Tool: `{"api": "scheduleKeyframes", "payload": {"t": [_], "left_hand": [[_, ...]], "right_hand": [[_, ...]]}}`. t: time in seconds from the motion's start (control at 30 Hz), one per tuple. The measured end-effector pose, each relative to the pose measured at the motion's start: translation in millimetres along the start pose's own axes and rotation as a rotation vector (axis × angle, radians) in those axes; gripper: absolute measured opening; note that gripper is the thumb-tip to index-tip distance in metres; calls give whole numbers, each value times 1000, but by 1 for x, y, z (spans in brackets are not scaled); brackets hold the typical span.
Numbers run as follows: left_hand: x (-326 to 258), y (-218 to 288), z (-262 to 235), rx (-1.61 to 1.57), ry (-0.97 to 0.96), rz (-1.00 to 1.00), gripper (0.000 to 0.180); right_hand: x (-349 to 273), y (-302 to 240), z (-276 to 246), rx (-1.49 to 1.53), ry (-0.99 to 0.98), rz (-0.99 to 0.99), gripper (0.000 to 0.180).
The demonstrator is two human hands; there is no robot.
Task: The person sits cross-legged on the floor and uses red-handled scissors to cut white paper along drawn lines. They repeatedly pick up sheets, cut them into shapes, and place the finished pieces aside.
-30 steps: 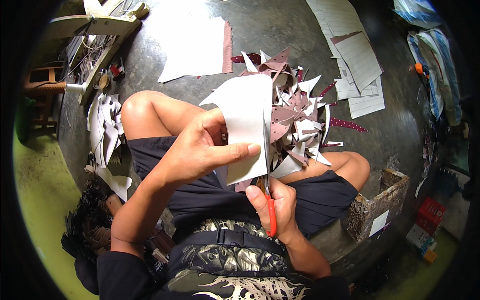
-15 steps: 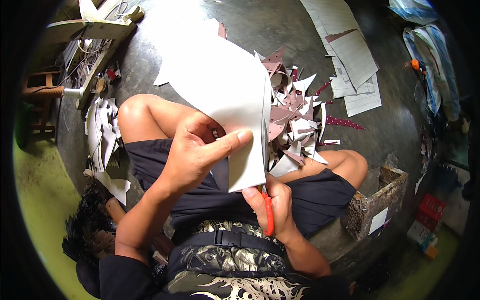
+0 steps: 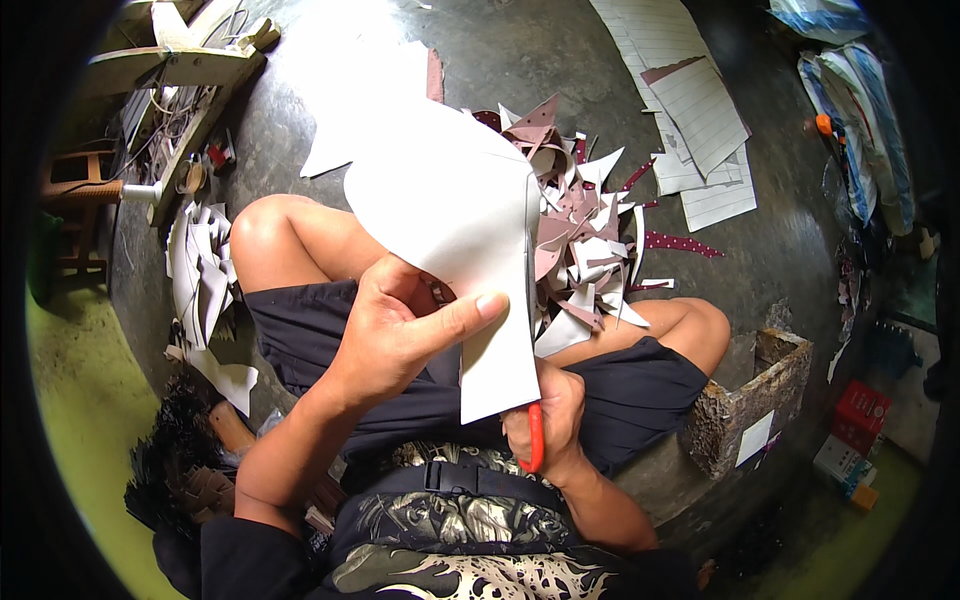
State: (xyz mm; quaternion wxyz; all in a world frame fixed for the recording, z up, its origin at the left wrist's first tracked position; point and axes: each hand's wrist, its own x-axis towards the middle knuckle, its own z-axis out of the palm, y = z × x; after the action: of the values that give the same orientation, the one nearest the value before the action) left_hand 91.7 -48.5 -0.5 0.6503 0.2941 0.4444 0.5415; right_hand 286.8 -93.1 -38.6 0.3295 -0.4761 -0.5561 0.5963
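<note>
My left hand [image 3: 410, 325] grips a curved white sheet [image 3: 450, 190] over my lap, with the thumb pressed on its upper face and the fingers beneath. Red-handled scissors [image 3: 536, 436] are in my right hand [image 3: 555, 410], closed around the handles below the sheet's near corner. Their dark blades run along the sheet's right edge, partly hidden by it. Just beyond lies a heap of pointed offcuts [image 3: 580, 220] in white, dusty pink and dotted dark red.
Lined pale sheets [image 3: 705, 120] lie on the floor at the far right. A rough open box [image 3: 750, 400] stands by my right knee. White cut pieces [image 3: 203, 270] are piled left of my left knee, near a wooden frame [image 3: 190, 70]. Plastic-wrapped bundles [image 3: 865, 130] line the right side.
The sheet and my left hand have come slightly nearer to me, and the sheet's near edge now covers more of the scissors. My right hand stays on the handles.
</note>
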Motion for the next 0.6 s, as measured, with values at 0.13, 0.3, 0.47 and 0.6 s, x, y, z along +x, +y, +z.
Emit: {"api": "scheduleKeyframes", "payload": {"t": [0.13, 0.3, 0.47, 0.6], "left_hand": [[9, 13, -8, -158, -75, -108, 39], [18, 5, -1, -97, 120, -52, 40], [16, -10, 14, 0, 88, 12, 40], [16, -17, 23, 10, 78, 12, 37]], "right_hand": [[-3, -2, -2, 29, -25, -5, 35], [0, 5, -9, -77, -98, -25, 36], [-1, 19, -11, -73, -24, -1, 42], [-2, 23, -16, -29, 12, -41, 26]]}}
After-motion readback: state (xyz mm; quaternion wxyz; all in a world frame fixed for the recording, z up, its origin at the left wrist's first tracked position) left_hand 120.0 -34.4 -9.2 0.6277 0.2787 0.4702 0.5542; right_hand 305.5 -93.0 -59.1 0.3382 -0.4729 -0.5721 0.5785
